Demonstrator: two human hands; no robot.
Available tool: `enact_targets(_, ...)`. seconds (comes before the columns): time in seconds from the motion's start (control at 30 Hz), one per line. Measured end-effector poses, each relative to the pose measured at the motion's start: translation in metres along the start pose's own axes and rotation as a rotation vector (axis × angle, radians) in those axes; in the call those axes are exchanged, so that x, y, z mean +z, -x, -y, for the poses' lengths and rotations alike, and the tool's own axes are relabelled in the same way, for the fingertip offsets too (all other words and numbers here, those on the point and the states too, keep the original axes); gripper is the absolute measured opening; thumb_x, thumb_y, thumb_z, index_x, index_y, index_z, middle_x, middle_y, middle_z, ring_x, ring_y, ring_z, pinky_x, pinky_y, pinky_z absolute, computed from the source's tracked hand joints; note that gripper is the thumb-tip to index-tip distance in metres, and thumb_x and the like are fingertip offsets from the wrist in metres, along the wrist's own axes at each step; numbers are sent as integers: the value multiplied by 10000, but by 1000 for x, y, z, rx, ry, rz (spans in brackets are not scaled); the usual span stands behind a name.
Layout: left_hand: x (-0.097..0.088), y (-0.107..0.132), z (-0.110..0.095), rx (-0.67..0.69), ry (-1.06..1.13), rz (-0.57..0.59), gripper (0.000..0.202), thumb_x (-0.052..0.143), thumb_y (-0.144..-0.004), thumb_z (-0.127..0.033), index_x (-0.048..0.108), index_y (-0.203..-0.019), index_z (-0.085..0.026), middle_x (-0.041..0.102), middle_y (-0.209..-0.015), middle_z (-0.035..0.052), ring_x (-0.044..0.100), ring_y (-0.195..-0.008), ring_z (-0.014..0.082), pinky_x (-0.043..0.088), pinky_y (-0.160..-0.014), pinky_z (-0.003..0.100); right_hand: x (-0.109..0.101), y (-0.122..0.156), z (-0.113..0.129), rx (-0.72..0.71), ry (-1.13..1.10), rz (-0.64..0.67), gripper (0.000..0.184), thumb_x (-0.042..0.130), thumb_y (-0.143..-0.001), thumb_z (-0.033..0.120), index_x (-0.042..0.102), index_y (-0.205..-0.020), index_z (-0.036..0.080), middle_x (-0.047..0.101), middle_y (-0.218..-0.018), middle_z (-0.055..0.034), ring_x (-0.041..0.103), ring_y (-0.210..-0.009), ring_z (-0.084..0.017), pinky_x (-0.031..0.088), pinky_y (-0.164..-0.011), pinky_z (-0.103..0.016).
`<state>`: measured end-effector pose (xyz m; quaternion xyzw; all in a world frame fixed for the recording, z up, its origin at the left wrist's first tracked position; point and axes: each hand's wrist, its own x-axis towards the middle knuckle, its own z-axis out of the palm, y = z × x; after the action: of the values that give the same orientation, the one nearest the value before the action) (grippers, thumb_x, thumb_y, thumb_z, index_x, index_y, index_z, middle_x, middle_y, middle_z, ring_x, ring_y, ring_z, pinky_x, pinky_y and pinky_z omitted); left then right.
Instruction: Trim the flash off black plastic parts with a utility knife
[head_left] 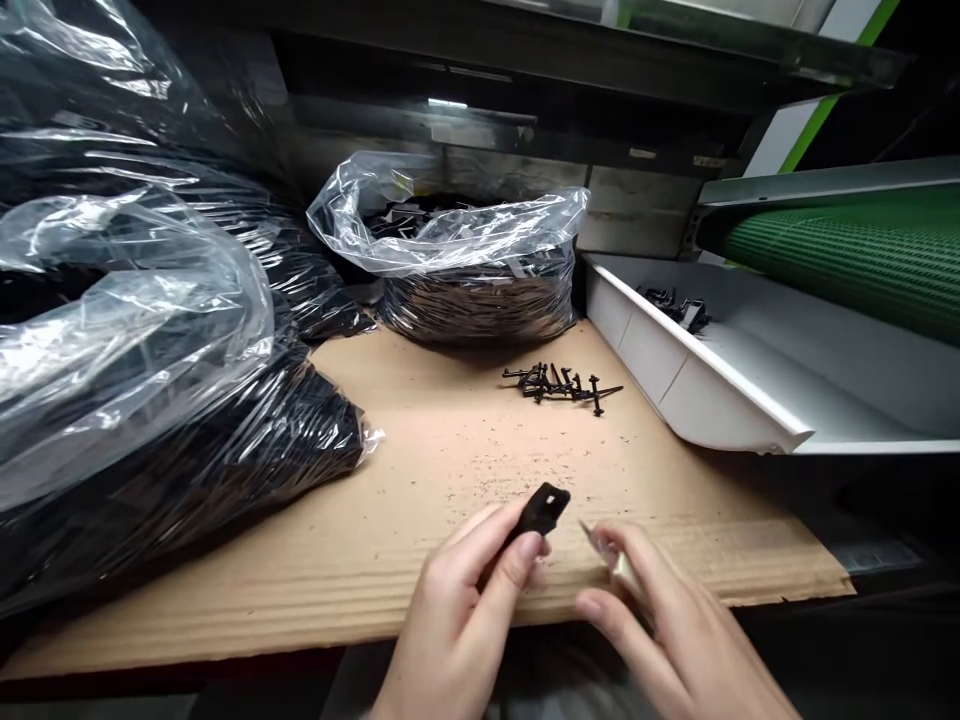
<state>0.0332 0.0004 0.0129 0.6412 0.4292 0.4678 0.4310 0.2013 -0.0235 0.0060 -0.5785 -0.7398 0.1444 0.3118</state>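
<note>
Left grip pinching black part, right grip wrapped around small blurred knife, black pieces on counter beyond both grips.

Handwork above a cardboard sheet
Over its front edge: left hand gripping a black part; right hand, a pointed tool.

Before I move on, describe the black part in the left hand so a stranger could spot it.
Find the brown cardboard, then the left hand over its near edge. The black part sticks out from that hand's fingers. Unlike the thin black pieces heaped farther back, it is held, broader, with a small hole near its tip.
</note>
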Motion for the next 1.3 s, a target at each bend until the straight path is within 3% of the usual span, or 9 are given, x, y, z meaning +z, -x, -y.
enact_targets(0.07,-6,4,7,164,-322,-45,244,480,-843,-183,605,-1051,-216,653,-931,45,607,-861,200,497,-715,281,-4,4,-10,-89,187,-52,322,418,-876,362,503,-1144,204,651,-914,-62,665,-745,-167,520,-550,-203)
enact_targets(0.13,-10,6,14,264,-586,-45,229,463,-848,-182,609,-1025,-184,643,-872,63,603,-812,218,495,-672,320,-5,5,-16,-124,242,-71,287,361,-906,301,524,-1126,215,646,-857,-50,662,-697,-156,518,-526,-202)
enact_targets(0.23,-9,6,21,323,-768,-40,211,435,-859,-188,617,-958,-148,620,-741,57,593,-677,214,489,-564,334,1,0,-15,-150,237,-98,247,359,-907,244,561,-1048,226,648,-829,-32,648,-687,-157,509,-572,-232)
enact_targets(0.5,-8,3,23,441,-773,-53,180,427,-852,-133,600,-901,-121,616,-695,48,579,-612,190,483,-526,317,13,-16,2,-219,297,-36,289,338,-913,241,606,-810,214,588,-634,4,587,-532,-149,395,-462,-251)
enact_targets(0.73,-7,3,26,455,-762,-52,156,446,-837,-113,592,-893,-115,607,-678,44,566,-598,189,472,-530,316,13,-17,-3,-252,267,17,208,379,-902,235,585,-878,224,598,-703,9,592,-596,-133,413,-521,-230)
enact_targets(0.93,-7,4,26,439,-787,-19,168,454,-839,-113,584,-945,-114,615,-705,44,571,-626,180,467,-570,297,11,-18,-2,-187,234,95,227,368,-904,225,593,-875,222,583,-687,0,580,-595,-132,399,-534,-230)
enact_targets(1.3,-7,4,24,445,-834,-38,181,436,-855,-152,598,-923,-107,620,-685,53,580,-621,184,468,-575,292,12,-20,9,-98,293,85,272,339,-914,279,597,-844,230,589,-690,3,576,-605,-155,334,-519,-254)
